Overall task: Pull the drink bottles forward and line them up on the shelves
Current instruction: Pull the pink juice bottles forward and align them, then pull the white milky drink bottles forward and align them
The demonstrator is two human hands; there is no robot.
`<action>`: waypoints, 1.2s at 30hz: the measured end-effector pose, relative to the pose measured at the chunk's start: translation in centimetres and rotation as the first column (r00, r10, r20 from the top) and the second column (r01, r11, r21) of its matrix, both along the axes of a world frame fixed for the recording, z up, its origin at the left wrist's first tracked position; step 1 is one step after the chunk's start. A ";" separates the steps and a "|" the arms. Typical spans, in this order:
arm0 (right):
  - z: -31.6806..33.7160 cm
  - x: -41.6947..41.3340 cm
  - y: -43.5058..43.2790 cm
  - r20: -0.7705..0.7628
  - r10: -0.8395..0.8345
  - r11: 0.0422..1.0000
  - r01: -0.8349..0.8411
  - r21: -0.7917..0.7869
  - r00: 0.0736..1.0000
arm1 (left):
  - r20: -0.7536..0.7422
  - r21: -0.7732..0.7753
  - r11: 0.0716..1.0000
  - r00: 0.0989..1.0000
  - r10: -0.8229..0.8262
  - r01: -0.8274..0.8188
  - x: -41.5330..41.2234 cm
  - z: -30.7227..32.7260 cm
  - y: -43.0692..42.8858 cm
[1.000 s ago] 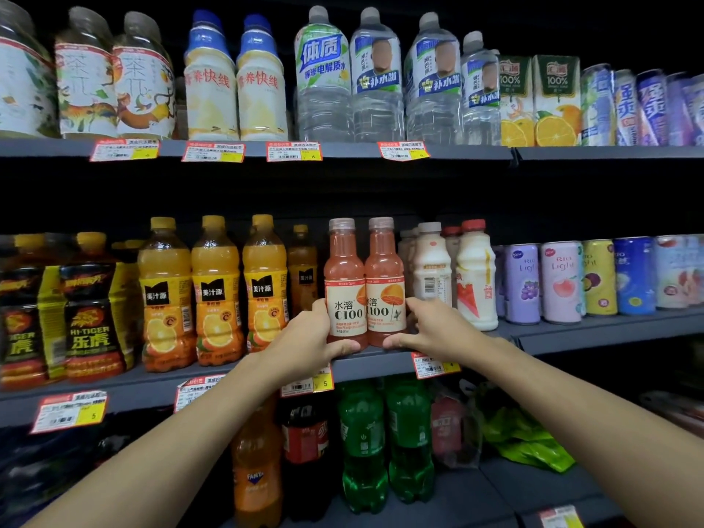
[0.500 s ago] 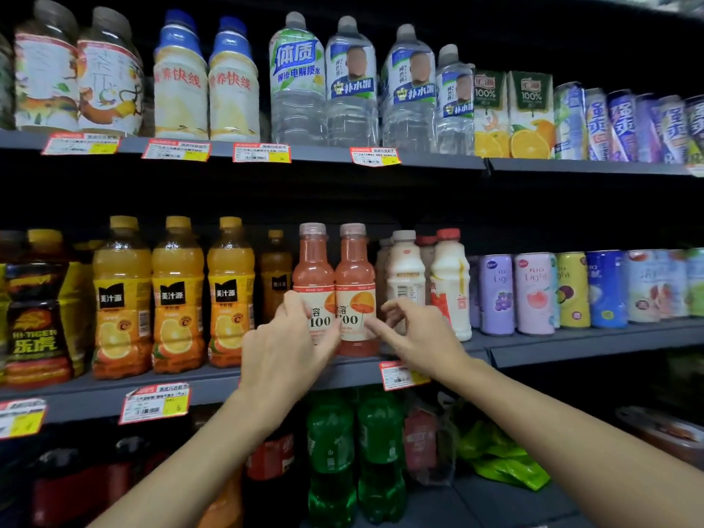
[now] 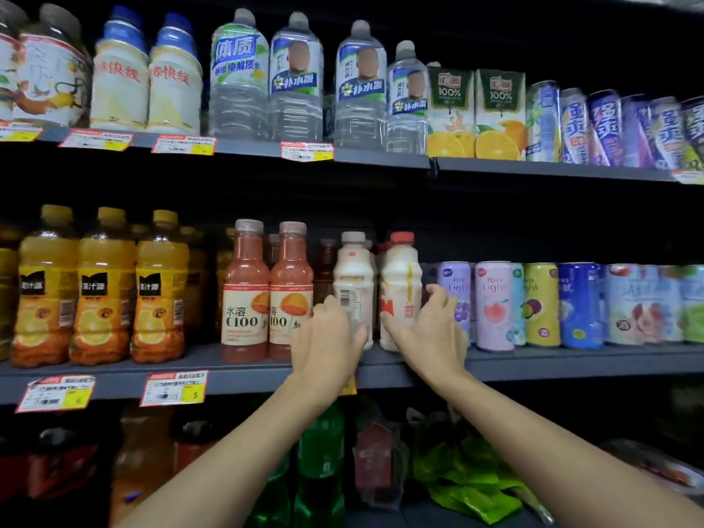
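White-capped bottle [image 3: 352,276] and red-capped bottle [image 3: 400,283] stand side by side on the middle shelf [image 3: 236,375], between the C100 bottles [image 3: 245,299] and the Rio cans [image 3: 493,306]. Half a second ago my hands were at the C100 pair. Now my left hand [image 3: 327,341] curls its fingers round the white-capped bottle, and my right hand [image 3: 428,333] round the red-capped bottle.

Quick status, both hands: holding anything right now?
Left hand: grips the white-capped white bottle low on its body.
Right hand: grips the red-capped white bottle, thumb in front, fingers round its right side.
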State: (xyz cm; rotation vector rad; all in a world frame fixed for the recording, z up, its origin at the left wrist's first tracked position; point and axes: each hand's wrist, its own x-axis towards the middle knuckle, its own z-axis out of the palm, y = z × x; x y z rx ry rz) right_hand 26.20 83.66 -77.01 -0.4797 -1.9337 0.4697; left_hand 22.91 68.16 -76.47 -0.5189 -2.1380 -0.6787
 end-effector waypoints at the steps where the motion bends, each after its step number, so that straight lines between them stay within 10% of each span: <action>1: 0.0 -0.1 0.1 0.044 -0.014 1.000 0.015 -0.027 0.999 | 0.040 0.008 0.999 0.998 0.047 -0.048 0.0 0.0 0.6; 11: -0.2 -0.4 0.6 0.116 0.088 0.995 -0.082 -0.060 0.989 | 0.210 0.062 0.993 0.974 0.085 -0.100 -1.1 0.3 3.5; 25: 2.3 3.0 4.7 0.315 0.544 0.839 -0.511 -0.188 0.778 | 0.378 0.100 0.956 0.879 -0.292 0.274 -1.5 1.4 0.4; 36: 0.8 3.1 4.2 0.171 0.377 0.926 -0.372 -0.065 0.910 | 0.248 0.204 0.957 0.935 -0.252 0.204 0.3 0.8 1.2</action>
